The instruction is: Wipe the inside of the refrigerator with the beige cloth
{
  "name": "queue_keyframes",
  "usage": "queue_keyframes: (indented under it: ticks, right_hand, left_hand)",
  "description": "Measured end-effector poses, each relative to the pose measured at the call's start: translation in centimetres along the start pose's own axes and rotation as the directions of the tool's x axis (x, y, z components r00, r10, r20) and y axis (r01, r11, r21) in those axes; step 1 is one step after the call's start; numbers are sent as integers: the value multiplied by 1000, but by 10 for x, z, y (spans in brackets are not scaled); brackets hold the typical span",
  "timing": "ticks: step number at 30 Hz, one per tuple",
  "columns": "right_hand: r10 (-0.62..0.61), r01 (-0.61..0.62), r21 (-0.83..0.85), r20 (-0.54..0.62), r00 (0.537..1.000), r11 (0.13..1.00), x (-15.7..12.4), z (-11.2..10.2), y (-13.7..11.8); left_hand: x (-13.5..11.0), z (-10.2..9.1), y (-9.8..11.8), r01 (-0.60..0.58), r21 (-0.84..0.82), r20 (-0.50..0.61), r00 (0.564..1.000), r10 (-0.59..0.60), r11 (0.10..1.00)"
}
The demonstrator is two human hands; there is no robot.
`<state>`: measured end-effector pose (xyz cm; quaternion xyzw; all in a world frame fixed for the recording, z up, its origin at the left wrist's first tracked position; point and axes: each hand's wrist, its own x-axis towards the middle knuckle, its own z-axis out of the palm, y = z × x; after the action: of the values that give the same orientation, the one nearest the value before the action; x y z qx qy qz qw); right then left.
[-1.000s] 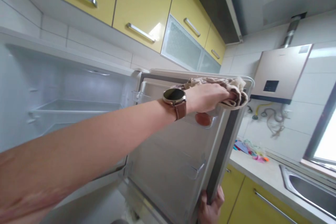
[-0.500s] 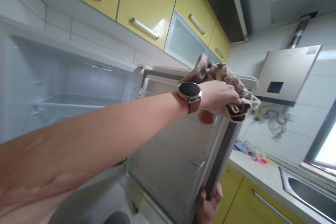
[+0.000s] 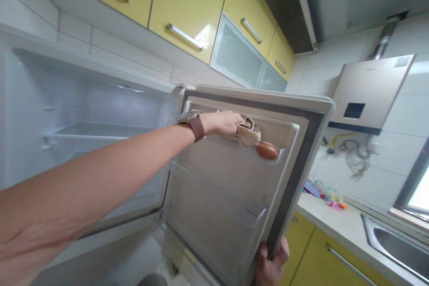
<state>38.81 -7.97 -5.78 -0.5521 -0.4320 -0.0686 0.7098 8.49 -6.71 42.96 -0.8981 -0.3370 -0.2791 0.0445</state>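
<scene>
My left hand [image 3: 225, 123], with a brown-strapped watch [image 3: 197, 126] on its wrist, is closed on a patterned brown and beige cloth [image 3: 248, 132]. The cloth sits inside the clear upper shelf of the open fridge door [image 3: 214, 187]; part of it is hidden by my fingers. Just right of the cloth a brown egg [image 3: 267, 150] lies in the same shelf, close to it. Low down, my right hand [image 3: 272, 261] grips the door's outer edge, thumb on the inner side and fingers around the other.
The fridge interior [image 3: 97, 107] with a glass shelf [image 3: 90, 129] stands on the left. Yellow wall cabinets [image 3: 191, 4] hang above the door. To the right are a water heater [image 3: 368, 94], a counter [image 3: 335, 219] with small colourful items, and a steel sink [image 3: 395, 246].
My left hand has moved the cloth left and down from the door's top outer corner into the upper door shelf. The egg shows more fully. My right hand still holds the door edge.
</scene>
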Motion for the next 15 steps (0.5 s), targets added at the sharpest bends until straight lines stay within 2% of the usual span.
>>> queue_keyframes:
  ticks: [5,9,12,15]
  right_hand:
    - [47,-48,-32,-28,998,998,-7,-2,-10]
    - [37,-40,-51,-56,998,998,-9,-4,-13]
    - [-30,28,-50,-39,999,998,-8,-7,-18]
    - [-58,56,-40,-44,997,998,-9,-8,-26]
  left_hand:
    - [-1,-7,13,99,102,200,973,-118,990]
    - [4,-11,9,92,97,210,971,-111,991]
    - [9,-14,-16,139,130,173,972,-160,982]
    - [7,-19,-55,174,162,98,977,-191,971]
